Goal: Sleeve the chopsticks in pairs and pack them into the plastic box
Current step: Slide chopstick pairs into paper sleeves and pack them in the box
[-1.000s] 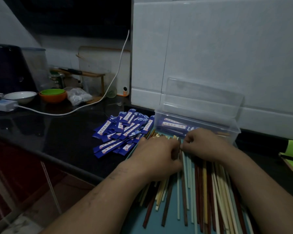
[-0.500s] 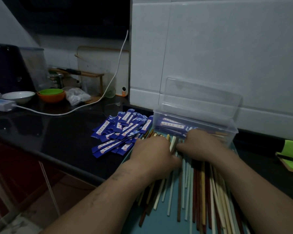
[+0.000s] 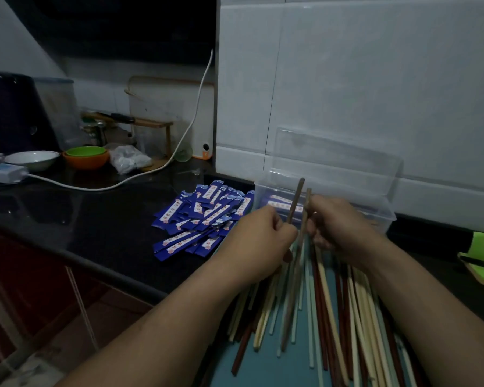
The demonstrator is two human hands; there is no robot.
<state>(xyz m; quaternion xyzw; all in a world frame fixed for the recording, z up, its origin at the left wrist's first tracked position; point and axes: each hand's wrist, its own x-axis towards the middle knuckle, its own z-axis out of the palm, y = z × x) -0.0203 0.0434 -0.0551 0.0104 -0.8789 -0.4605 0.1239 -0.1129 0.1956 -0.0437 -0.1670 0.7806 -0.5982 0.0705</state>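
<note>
Head view: left hand (image 3: 260,241) pinches brown chopstick (image 3: 296,201), right hand (image 3: 344,227) pinches second brown chopstick (image 3: 307,202), tips raised before plastic box (image 3: 386,212), uneven. Risk: either stick slips back into loose chopsticks (image 3: 327,303) when one hand lets go for blue sleeves (image 3: 204,219); dim light may hide a mismatch.

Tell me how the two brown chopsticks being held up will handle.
Probably stiff: both brown chopsticks stand straight above the left hand and right hand, with no bend. Likely light: each hand holds one up alone. Thin and smooth-looking, so they may roll or slip if laid loose, like the loose chopsticks fanned on the blue mat.
</note>
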